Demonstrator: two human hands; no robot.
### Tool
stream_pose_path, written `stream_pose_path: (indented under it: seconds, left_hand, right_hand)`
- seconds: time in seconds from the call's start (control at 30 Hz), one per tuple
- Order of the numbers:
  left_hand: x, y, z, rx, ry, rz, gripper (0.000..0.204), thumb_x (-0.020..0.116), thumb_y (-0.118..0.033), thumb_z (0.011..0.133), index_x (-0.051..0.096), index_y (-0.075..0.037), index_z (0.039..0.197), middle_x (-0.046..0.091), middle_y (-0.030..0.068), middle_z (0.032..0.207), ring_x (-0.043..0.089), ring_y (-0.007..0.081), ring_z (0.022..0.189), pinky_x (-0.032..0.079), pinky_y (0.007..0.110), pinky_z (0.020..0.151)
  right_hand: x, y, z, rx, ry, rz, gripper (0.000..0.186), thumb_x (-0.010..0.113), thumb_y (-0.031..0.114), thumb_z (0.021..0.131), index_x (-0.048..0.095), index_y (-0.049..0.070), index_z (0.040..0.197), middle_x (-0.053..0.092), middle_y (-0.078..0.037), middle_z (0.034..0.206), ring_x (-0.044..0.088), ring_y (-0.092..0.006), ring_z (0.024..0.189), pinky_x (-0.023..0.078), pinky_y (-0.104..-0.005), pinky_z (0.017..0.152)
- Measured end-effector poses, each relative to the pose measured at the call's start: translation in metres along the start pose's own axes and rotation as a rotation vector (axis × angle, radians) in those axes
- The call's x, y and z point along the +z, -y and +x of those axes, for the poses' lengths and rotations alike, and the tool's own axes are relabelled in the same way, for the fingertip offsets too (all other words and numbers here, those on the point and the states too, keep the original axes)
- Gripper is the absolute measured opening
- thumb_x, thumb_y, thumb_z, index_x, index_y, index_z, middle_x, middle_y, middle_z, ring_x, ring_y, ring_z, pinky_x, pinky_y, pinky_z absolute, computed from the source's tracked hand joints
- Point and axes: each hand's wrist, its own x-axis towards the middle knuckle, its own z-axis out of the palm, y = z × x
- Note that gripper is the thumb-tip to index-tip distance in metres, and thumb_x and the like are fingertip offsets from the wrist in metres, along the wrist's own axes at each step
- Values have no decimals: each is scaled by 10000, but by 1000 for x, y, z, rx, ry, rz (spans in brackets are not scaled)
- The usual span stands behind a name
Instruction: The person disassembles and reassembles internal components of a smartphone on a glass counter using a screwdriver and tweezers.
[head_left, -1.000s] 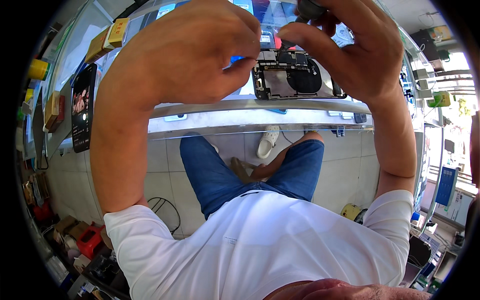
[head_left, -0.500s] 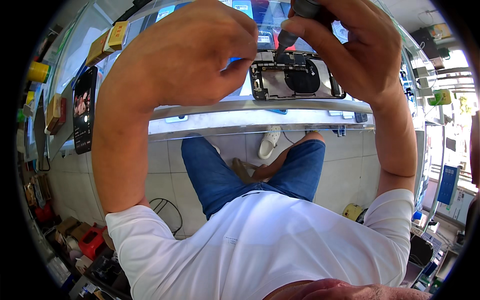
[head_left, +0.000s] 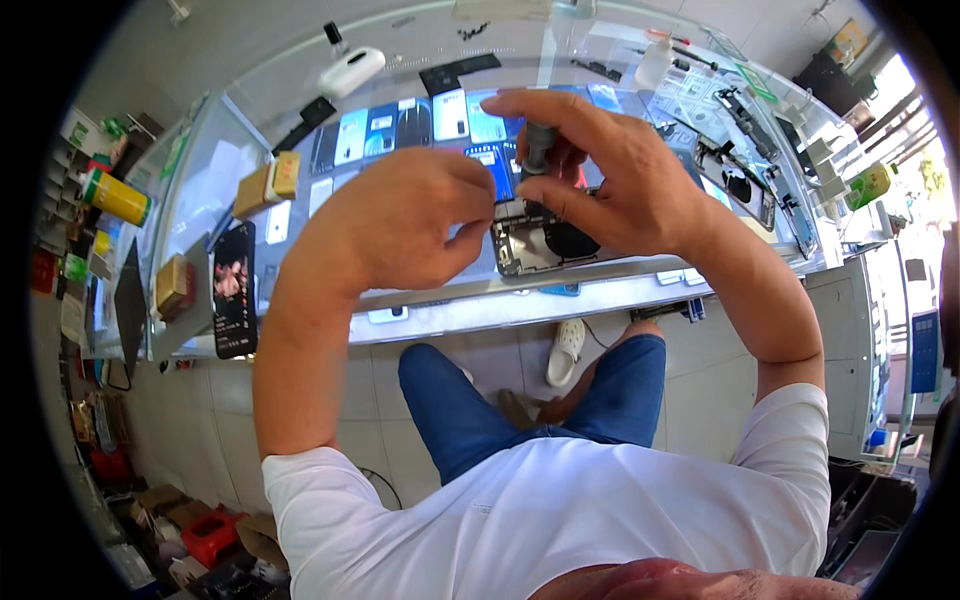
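An opened phone [head_left: 526,258] lies flat on the glass counter near its front edge, with its silver and black insides facing up. My right hand [head_left: 625,185] grips a dark grey screwdriver [head_left: 539,148] upright over the phone's upper edge. Its tip is hidden behind my thumb. At the phone's left end, my left hand [head_left: 400,220] is closed, thumb and fingers pressed together. Whatever it may pinch is out of sight behind the fingers.
Several phones, such as a blue one [head_left: 351,135], lie under the glass. At left are a dark phone [head_left: 235,290] with its screen lit and small boxes [head_left: 263,188]. Phone parts [head_left: 735,180] and a clear bottle [head_left: 655,65] are at right. A white device [head_left: 352,71] sits at the back.
The view has tilted up, so more of the counter's far side shows. My right hand with the screwdriver has shifted left over the phone, closer to my left hand, which stays closed.
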Motion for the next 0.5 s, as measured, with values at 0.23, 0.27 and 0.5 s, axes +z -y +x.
stream_pose_path:
  seconds: [0.23,0.27,0.5]
  left_hand:
    - [3,-4,-2,-35,-24,-3,92,757,-27,825,793,-6,907,778,125,1012,744,345,874,603,426,766]
    - [3,-5,-1,-38,-28,-6,93,758,-30,828,794,-8,910,779,123,1014,744,344,874,603,425,767]
    - [3,-6,-2,-41,-13,-5,116,758,-15,825,796,-9,934,778,117,1028,744,337,888,600,417,769]
  right_hand:
    - [-3,-12,1,-18,-73,-4,549,712,152,985,580,147,1517,714,-164,933,707,-333,791,577,-427,760]
    - [0,-16,0,-50,-94,-8,535,714,152,985,590,141,1505,715,-160,924,707,-331,788,576,-425,761]
    - [0,-13,1,-20,-139,-38,462,758,207,979,634,114,1414,732,-128,899,725,-291,790,590,-389,779]
